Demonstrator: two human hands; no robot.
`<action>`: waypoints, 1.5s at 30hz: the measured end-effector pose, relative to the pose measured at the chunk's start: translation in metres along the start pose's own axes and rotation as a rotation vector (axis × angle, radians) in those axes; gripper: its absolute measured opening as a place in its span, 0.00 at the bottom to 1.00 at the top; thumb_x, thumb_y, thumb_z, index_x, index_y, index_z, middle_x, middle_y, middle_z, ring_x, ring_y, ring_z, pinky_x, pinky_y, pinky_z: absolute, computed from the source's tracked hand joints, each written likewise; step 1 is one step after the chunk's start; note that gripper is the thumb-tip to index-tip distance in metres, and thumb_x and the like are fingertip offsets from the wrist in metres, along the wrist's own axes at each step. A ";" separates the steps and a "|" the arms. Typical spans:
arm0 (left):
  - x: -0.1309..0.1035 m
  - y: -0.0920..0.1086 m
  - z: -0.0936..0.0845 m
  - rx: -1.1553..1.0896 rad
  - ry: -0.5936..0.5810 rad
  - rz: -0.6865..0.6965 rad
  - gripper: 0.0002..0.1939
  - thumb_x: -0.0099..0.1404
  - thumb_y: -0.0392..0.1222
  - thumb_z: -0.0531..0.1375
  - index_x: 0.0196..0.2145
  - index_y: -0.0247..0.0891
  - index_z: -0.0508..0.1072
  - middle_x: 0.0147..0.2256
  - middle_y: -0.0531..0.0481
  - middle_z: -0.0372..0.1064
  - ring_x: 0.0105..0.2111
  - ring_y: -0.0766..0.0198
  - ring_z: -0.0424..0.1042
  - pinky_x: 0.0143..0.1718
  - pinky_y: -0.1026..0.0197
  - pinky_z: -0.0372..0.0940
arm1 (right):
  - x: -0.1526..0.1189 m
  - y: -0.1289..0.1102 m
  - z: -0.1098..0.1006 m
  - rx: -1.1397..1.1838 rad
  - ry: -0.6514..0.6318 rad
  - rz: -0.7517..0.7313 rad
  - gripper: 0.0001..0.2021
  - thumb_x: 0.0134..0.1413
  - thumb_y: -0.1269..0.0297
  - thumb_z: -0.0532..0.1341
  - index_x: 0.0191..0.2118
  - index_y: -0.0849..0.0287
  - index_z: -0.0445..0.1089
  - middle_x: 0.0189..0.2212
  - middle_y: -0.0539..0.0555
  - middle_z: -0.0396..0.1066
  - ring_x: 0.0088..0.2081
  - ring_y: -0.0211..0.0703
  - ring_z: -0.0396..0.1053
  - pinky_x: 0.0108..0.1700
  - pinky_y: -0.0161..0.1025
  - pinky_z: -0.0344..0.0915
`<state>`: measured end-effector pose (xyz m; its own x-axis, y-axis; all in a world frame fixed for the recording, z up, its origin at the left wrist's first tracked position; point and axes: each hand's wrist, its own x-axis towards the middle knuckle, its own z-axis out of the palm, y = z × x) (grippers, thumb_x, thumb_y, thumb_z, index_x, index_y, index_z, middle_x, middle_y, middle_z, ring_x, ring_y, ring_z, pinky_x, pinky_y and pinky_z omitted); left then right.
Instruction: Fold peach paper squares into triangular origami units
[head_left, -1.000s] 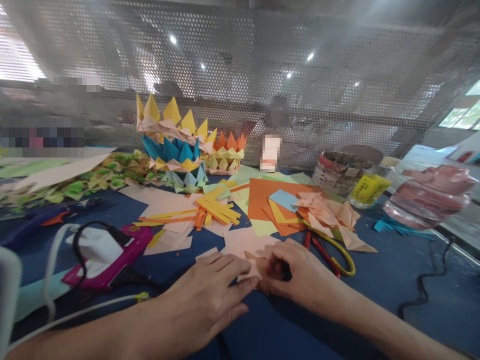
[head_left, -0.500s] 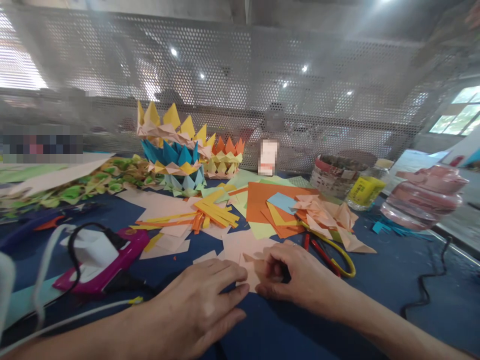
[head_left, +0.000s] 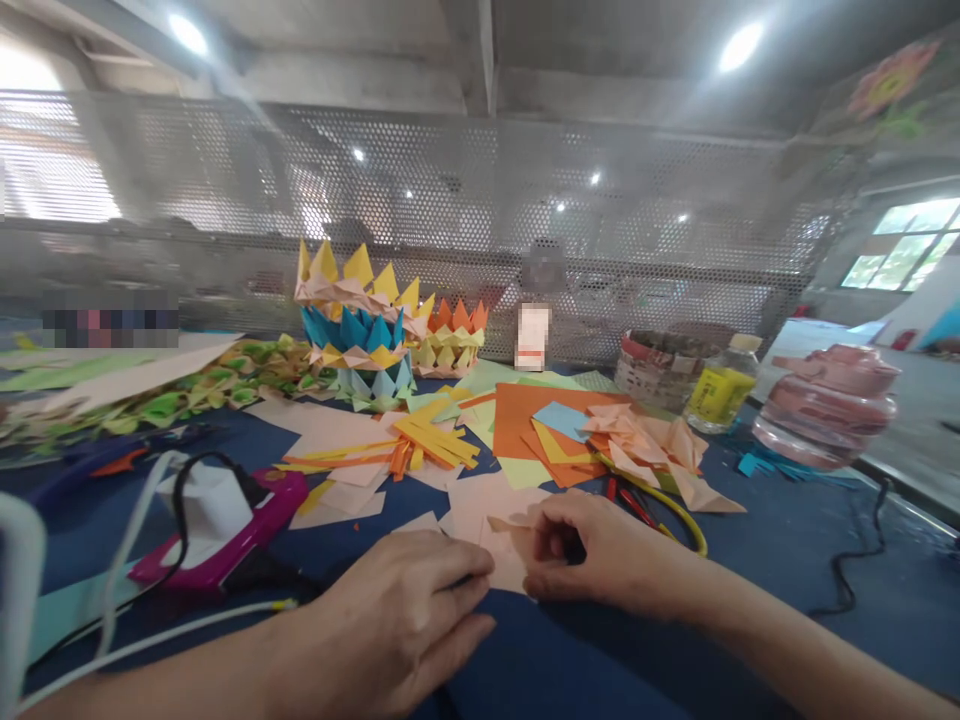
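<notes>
Perforated metal screening (head_left: 435, 190) backs the dark blue tabletop (head_left: 517, 670) I watch through the head camera. Between the hands, a smooth peach paper sheet (head_left: 480, 495) lies flat, a small creased flap (head_left: 511, 524) showing beside the right fingers. On my feed, the left hand (head_left: 420, 600) rests palm down at the sheet's left edge, fingers loosely extended, thumb parted from them. The right hand (head_left: 589, 545) curls into a C at the right edge, thumb and index a little apart; I can't tell whether they pinch the paper.

Blue surface runs between the forearms and rightward to a kinked black cord (head_left: 841, 575). Room is tighter near the right wrist, beside a yellow loop handle (head_left: 694, 525), and to the left, where a glossy magenta power strip (head_left: 281, 492) sits.

Farther out I see loose yellow strips (head_left: 435, 440), flat orange card (head_left: 514, 415), faceted peach pieces (head_left: 630, 440), spiky folded-paper crowns (head_left: 352, 330), a round newsprint-patterned basket (head_left: 652, 372) and two clear bottles, one yellow-labelled (head_left: 720, 398), one squat and pink (head_left: 825, 415).
</notes>
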<state>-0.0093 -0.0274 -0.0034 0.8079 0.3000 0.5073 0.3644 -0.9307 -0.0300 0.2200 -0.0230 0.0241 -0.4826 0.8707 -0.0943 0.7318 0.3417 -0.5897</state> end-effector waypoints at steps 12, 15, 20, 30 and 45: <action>-0.001 0.000 0.002 -0.020 0.059 0.003 0.12 0.65 0.38 0.50 0.40 0.37 0.72 0.37 0.46 0.72 0.34 0.66 0.71 0.37 0.66 0.67 | -0.003 0.011 -0.023 0.033 -0.053 -0.191 0.19 0.42 0.78 0.57 0.43 0.59 0.65 0.34 0.50 0.65 0.33 0.34 0.62 0.34 0.30 0.60; -0.001 -0.001 0.002 -0.022 0.052 0.005 0.12 0.65 0.38 0.50 0.40 0.37 0.72 0.37 0.46 0.72 0.35 0.66 0.71 0.37 0.66 0.67 | 0.000 0.014 -0.020 0.057 -0.018 -0.225 0.10 0.49 0.68 0.60 0.39 0.59 0.70 0.35 0.51 0.64 0.34 0.35 0.63 0.38 0.32 0.61; 0.000 0.000 0.001 -0.020 0.055 0.005 0.13 0.65 0.38 0.50 0.42 0.36 0.71 0.38 0.45 0.71 0.37 0.65 0.71 0.39 0.65 0.67 | 0.003 0.015 -0.018 0.073 -0.024 -0.258 0.08 0.46 0.59 0.64 0.31 0.57 0.76 0.34 0.50 0.65 0.38 0.36 0.64 0.42 0.32 0.59; 0.003 0.002 -0.006 -0.111 -0.119 0.022 0.14 0.64 0.40 0.52 0.47 0.38 0.68 0.45 0.45 0.68 0.42 0.64 0.69 0.42 0.64 0.66 | 0.000 -0.001 -0.010 0.262 -0.171 -0.356 0.10 0.46 0.58 0.64 0.29 0.61 0.73 0.32 0.52 0.70 0.38 0.36 0.66 0.45 0.34 0.60; 0.006 0.006 -0.013 -0.067 -0.140 0.031 0.14 0.64 0.41 0.52 0.46 0.41 0.69 0.47 0.47 0.66 0.45 0.64 0.67 0.45 0.64 0.64 | 0.003 0.007 0.002 0.135 -0.023 -0.227 0.11 0.52 0.59 0.59 0.27 0.62 0.68 0.27 0.49 0.68 0.30 0.33 0.63 0.33 0.30 0.58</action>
<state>-0.0079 -0.0339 0.0109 0.8767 0.2926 0.3817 0.3104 -0.9505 0.0157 0.2229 -0.0187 0.0177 -0.6392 0.7683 0.0349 0.5335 0.4756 -0.6994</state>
